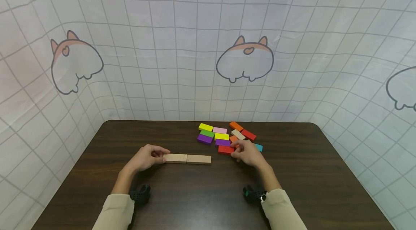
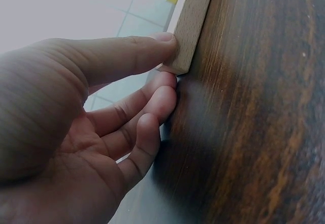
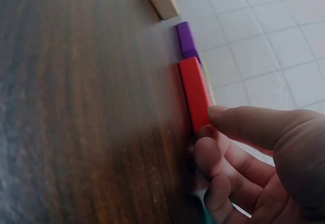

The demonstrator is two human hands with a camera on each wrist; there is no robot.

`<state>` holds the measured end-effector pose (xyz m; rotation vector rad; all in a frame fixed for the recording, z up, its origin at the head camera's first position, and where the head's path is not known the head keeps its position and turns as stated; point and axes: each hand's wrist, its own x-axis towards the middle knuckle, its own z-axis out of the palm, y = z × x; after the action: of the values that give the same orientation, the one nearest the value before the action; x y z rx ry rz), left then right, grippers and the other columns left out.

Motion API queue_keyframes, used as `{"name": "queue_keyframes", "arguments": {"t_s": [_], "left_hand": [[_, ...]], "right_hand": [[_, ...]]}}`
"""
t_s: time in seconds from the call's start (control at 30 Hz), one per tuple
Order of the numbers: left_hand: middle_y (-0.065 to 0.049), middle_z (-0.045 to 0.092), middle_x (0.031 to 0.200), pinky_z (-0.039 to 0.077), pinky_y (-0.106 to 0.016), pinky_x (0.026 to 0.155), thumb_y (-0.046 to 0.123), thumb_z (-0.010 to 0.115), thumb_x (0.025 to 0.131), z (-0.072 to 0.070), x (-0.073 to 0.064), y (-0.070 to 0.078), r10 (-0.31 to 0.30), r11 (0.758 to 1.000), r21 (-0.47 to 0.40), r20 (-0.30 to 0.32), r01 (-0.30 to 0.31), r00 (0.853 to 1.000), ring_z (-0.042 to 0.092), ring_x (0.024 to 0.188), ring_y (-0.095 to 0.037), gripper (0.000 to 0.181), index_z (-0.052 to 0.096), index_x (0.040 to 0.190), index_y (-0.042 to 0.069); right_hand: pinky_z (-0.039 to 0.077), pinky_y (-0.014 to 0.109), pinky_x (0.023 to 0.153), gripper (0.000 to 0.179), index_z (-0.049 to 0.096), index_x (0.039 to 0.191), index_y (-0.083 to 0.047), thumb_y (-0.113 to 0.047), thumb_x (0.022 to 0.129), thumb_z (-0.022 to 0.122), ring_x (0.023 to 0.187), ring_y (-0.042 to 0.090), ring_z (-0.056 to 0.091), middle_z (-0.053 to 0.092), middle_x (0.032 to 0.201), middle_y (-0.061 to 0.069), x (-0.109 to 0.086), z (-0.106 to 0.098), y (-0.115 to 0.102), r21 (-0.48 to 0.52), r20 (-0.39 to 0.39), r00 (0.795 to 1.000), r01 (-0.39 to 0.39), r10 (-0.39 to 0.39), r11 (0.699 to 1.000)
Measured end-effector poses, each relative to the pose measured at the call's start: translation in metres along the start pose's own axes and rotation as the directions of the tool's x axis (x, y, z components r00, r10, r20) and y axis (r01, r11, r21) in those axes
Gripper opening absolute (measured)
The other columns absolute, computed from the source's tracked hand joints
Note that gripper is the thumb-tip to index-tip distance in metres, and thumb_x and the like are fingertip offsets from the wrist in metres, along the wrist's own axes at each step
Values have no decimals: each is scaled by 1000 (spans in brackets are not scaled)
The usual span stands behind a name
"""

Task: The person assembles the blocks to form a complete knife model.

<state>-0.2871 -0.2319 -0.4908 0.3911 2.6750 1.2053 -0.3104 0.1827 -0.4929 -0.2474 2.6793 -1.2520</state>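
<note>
Two plain wooden blocks lie end to end on the dark table, a left one (image 1: 175, 157) and a right one (image 1: 199, 160). My left hand (image 1: 144, 158) pinches the outer end of the left block; in the left wrist view the thumb (image 2: 165, 38) presses its side near the end. Over at the colored pile, my right hand (image 1: 249, 153) holds the right end of a red block (image 1: 225, 150) between thumb and fingers. That red block stays low against the tabletop in the right wrist view, its far end close to a purple block (image 3: 186, 41).
Behind the red block lie several colored blocks, among them a purple one (image 1: 205, 139), a green one (image 1: 207, 133) and a pink one (image 1: 220, 130). Another red block (image 1: 248, 135) and a blue one (image 1: 259, 147) are near my right hand. A gridded white curtain (image 1: 182, 89) hangs behind the table.
</note>
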Motion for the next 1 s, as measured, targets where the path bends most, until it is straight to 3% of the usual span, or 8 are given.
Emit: {"name": "queue_keyframes", "arguments": {"t_s": [0.37,0.67,1.0], "left_hand": [[-3,66,95,48,-34,73,16,76,93,0,0,1,-5,1000,3,-7,5,1000,56,81,-18,26,77,119,14],[-3,67,96,48,-34,75,16,76,93,-1,-1,2,-9,1000,8,-12,9,1000,57,82,-18,27,77,120,14],[-3,67,95,47,-34,74,15,76,93,0,0,2,-13,1000,-4,-5,13,1000,56,81,-18,26,77,119,13]], "right_hand": [[45,29,57,27,71,118,-9,-9,91,76,60,17,62,66,74,3,1,5,-1,-49,-35,999,-34,33,998],[46,30,57,23,72,114,-8,-8,92,75,62,14,63,66,73,2,1,-1,0,-81,4,999,38,-38,996],[54,31,59,24,70,116,-5,-10,93,74,65,17,66,67,81,4,-8,-18,-1,-17,87,987,137,-135,990]]}}
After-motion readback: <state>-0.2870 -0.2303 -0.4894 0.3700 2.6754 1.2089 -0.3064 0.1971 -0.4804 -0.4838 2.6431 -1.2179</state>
